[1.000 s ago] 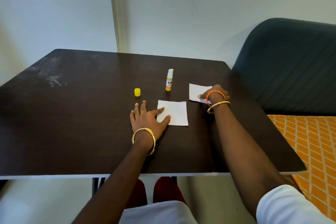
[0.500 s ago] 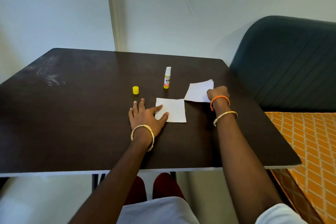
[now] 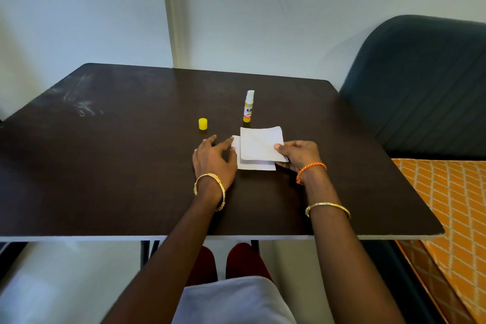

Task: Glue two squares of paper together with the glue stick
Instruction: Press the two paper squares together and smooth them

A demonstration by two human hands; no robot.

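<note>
Two paper squares at frame centre: your right hand (image 3: 298, 155) pinches the upper square (image 3: 260, 143) over the lower square (image 3: 256, 165); your left hand (image 3: 214, 159), fingers relaxed, touches the lower's left edge.

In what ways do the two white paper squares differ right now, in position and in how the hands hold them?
The upper paper square is pinched at its right edge by the right hand; the lower paper square lies flat on the table, the left hand touching its left edge. The upper one covers most of the lower, shifted up and right. Both are white and alike in size.
</note>
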